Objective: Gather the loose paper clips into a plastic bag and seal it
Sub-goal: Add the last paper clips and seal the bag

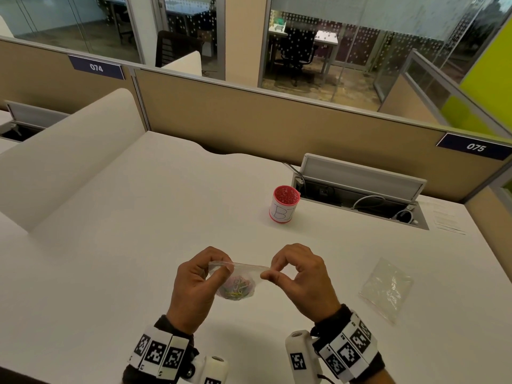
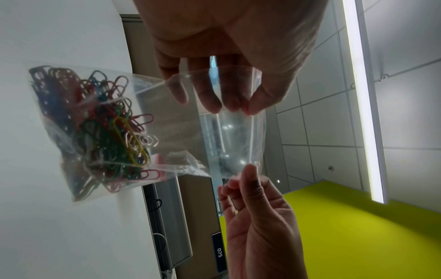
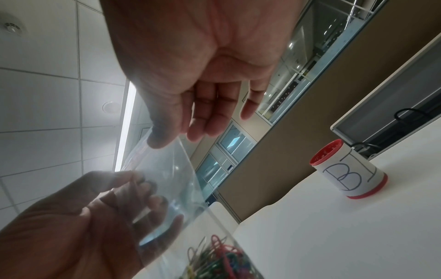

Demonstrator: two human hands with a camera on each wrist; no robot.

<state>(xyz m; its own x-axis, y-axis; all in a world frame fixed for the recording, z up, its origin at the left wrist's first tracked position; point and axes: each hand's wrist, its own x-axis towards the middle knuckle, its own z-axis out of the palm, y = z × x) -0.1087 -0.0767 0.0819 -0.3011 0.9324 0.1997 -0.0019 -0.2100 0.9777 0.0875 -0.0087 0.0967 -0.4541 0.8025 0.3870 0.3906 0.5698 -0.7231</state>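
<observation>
A small clear plastic bag (image 1: 247, 266) hangs just above the white desk (image 1: 138, 245), held between both hands. Coloured paper clips (image 1: 237, 288) lie bunched in its bottom. My left hand (image 1: 225, 268) pinches the left end of the bag's top edge, and my right hand (image 1: 267, 274) pinches the right end, so the top is stretched flat between them. The left wrist view shows the clips (image 2: 102, 128), the bag (image 2: 171, 136), my left hand (image 2: 241, 110) and my right hand (image 2: 243, 176). The right wrist view shows my right hand (image 3: 167, 140) on the bag (image 3: 167, 175).
A red cup (image 1: 285, 203) wrapped in white paper marked "B1" stands further back on the desk. A spare clear bag (image 1: 388, 289) lies flat to the right. Behind the cup is an open cable tray (image 1: 360, 198), with a paper sheet (image 1: 446, 217) beside it.
</observation>
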